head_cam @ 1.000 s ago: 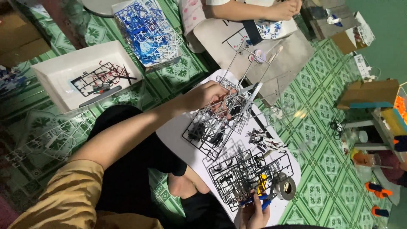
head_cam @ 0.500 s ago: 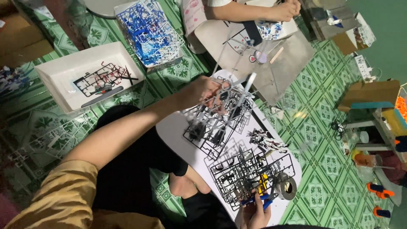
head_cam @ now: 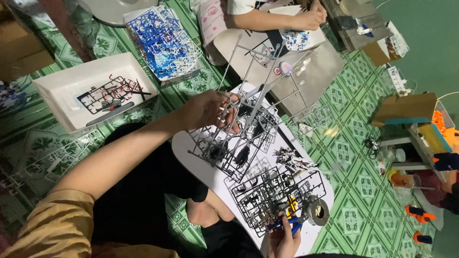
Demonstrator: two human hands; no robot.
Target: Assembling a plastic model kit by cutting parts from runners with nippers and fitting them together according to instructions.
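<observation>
My left hand (head_cam: 208,109) grips a grey plastic parts frame (head_cam: 267,79) by its near corner and holds it raised and tilted above a white board (head_cam: 191,148). Several grey and black parts frames (head_cam: 267,191) lie flat on that board. At the bottom edge, my right hand (head_cam: 282,241) holds blue-handled cutters (head_cam: 289,224) over the nearest black frame, beside a grey tape roll (head_cam: 318,212). A small assembled white figure (head_cam: 294,160) lies on the board near the middle.
An open white box (head_cam: 62,81) with dark frames sits at the left, and a box of blue frames (head_cam: 162,40) behind it. Another person's hands (head_cam: 308,19) work at a grey board (head_cam: 325,62) at the top. Cardboard boxes (head_cam: 406,109) and tools stand to the right on the green patterned floor.
My left hand has lifted the grey frame higher and tipped it up off the stack. My right hand with the cutters has stayed at the bottom edge.
</observation>
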